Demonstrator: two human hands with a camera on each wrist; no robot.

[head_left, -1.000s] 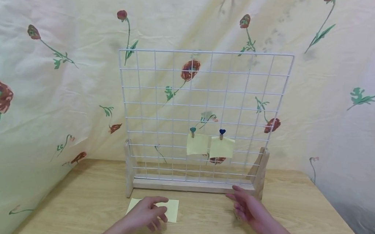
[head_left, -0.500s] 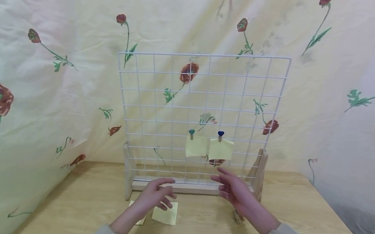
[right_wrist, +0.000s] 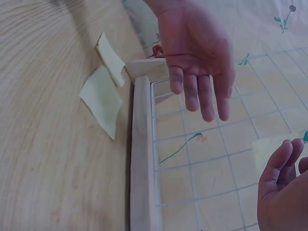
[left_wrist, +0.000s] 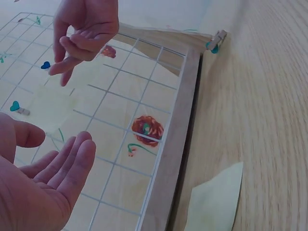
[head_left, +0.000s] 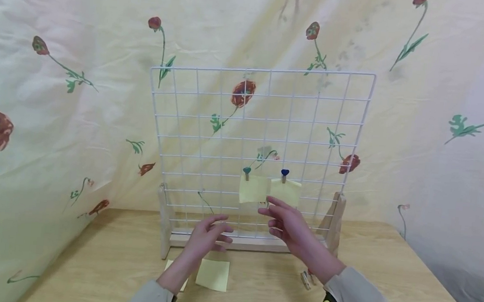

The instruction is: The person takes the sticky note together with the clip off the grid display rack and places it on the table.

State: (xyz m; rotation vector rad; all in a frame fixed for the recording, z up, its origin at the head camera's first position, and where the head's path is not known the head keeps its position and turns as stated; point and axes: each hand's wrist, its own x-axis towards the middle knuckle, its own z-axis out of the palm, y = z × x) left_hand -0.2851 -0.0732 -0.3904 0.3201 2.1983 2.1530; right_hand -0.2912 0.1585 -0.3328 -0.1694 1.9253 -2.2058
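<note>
Two pale yellow paper notes hang low on a white wire grid (head_left: 218, 147). A clothespin with a teal heart (head_left: 247, 170) clips the left note (head_left: 252, 190), and one with a dark blue heart (head_left: 285, 173) clips the right note (head_left: 288, 188). My right hand (head_left: 291, 226) is raised in front of the right note's lower edge, fingers loosely bent, holding nothing; whether it touches the note cannot be told. Lower and further left, my left hand (head_left: 206, 237) hovers before the grid with relaxed fingers and no object in it, as the left wrist view (left_wrist: 53, 187) also shows.
On the wooden table (head_left: 105, 263) lie a loose note (head_left: 212, 275) and another one (head_left: 183, 285) partly behind my left forearm. Small clothespins (head_left: 306, 280) lie near my right forearm. Wooden feet (head_left: 336, 225) and a bar hold the grid. Flowered cloth (head_left: 75, 157) hangs behind.
Both hands have risen from near the tabletop to before the grid. The right hand has also moved left, toward the hanging notes, uncovering the clothespins on the table.
</note>
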